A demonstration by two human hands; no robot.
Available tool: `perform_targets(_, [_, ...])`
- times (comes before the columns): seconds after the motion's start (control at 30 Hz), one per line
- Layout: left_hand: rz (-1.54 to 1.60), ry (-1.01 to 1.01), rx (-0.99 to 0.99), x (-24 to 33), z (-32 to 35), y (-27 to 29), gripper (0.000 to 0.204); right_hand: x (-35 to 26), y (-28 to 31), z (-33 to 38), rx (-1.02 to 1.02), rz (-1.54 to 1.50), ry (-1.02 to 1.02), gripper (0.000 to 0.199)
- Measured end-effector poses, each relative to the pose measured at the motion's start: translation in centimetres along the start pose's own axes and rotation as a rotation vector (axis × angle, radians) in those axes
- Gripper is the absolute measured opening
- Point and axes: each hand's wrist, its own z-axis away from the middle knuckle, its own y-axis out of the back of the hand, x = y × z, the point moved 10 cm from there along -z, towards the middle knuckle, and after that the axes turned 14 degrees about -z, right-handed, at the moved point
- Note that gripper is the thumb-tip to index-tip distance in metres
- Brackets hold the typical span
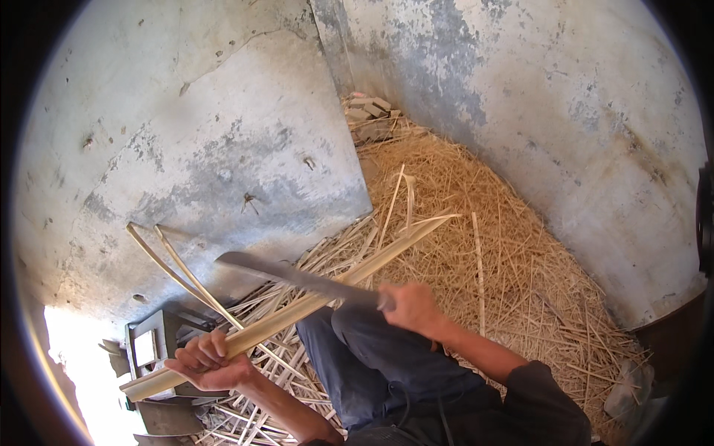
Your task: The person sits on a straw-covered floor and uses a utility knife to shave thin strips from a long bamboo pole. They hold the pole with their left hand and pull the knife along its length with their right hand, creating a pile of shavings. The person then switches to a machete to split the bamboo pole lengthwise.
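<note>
My left hand (210, 362) is closed round a long, split bamboo strip (275, 321), near its lower left end. The strip slants up to the right across my knees, its far end over the pile of shavings. In my right hand (413, 307) is the handle of a large knife (297, 276) with a long, broad, dark blade. The blade points left and lies across the strip at about its middle; whether its edge is cutting in cannot be told. A thin curled sliver (410, 197) stands up by the strip's far end.
Pale shavings (461, 193) heap up along the right wall (595, 149). Narrow split strips (249, 416) litter the floor round my legs, and two bent ones (178, 271) lean by the left wall (223, 134). Bricks (370, 111) lie in the far corner. A small wooden stand (152, 338) is at left.
</note>
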Motion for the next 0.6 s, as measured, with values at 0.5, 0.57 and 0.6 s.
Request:
perform_targets(0.5, [0.14, 0.04, -0.172, 4.2, -2.0, 4.0, 0.059, 17.0, 0.8, 3.2, 0.138, -0.321, -0.419, 0.019])
perform_targets(0.57, [0.19, 0.029, -0.203, 3.2, -1.3, 2.0, 0.059, 9.9, 1.2, 1.6, 0.144, -0.224, -0.271, 0.02])
perform_targets(0.6, [0.185, 0.026, -0.193, 2.6, -1.0, 1.0, 0.06, 6.4, 1.0, 1.0, 0.131, -0.098, -0.18, 0.02])
